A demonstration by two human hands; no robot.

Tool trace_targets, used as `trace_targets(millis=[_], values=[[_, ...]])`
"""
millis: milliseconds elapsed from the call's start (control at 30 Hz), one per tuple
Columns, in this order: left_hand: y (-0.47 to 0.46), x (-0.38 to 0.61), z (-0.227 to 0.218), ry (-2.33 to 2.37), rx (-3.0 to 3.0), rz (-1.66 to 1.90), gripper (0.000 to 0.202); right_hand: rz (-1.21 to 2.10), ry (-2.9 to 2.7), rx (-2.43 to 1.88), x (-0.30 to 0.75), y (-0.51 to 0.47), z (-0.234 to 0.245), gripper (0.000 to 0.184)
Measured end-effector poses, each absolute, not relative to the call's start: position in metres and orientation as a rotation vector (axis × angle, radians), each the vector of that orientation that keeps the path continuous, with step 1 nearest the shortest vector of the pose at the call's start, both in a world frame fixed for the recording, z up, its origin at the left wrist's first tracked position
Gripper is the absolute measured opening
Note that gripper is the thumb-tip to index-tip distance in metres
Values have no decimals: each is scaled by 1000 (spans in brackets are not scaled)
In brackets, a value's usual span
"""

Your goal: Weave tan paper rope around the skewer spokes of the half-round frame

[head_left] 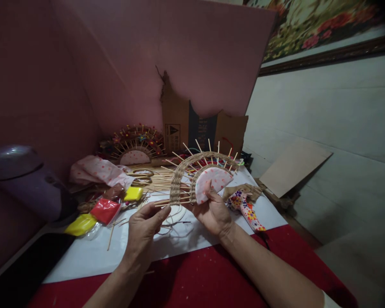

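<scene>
A half-round woven fan [180, 173] of thin sticks and twine is held up over the table, its sticks fanning out past a twine band. At its centre is a half-disc of white cloth with pink dots [211, 182]. My right hand [213, 209] grips the fan at this half-disc, thumb on the front and fingers behind. My left hand [147, 222] pinches the stick ends at the fan's lower left corner, between thumb and fingers. Loose twine [176, 220] lies beneath the fan on the white sheet.
Behind stand a decorated fan [134, 147] and torn cardboard [176, 115]. Scissors [141, 173] rest on a bundle of sticks [160, 184]. Red [105, 210] and yellow packets [81, 224] lie left, near dotted cloth [96, 169]. A flower-patterned glue gun [247, 209] lies right, on white sheet [272, 209].
</scene>
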State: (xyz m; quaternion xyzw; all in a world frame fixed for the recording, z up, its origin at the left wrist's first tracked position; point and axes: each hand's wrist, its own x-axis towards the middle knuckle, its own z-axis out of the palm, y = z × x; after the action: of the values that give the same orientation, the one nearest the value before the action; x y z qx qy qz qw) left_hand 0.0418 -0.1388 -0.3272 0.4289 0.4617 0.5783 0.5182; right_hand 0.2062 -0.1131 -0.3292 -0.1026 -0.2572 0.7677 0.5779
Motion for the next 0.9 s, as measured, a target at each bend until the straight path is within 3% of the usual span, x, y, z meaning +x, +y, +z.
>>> trace_targets(millis=[667, 900], values=[[-134, 35, -325, 1149, 1045, 1362, 23, 1719, -570, -383, 211, -109, -327, 22], [-128, 32, -323, 1129, 1013, 1250, 26, 1801, -588, -396, 212, -111, -328, 29]])
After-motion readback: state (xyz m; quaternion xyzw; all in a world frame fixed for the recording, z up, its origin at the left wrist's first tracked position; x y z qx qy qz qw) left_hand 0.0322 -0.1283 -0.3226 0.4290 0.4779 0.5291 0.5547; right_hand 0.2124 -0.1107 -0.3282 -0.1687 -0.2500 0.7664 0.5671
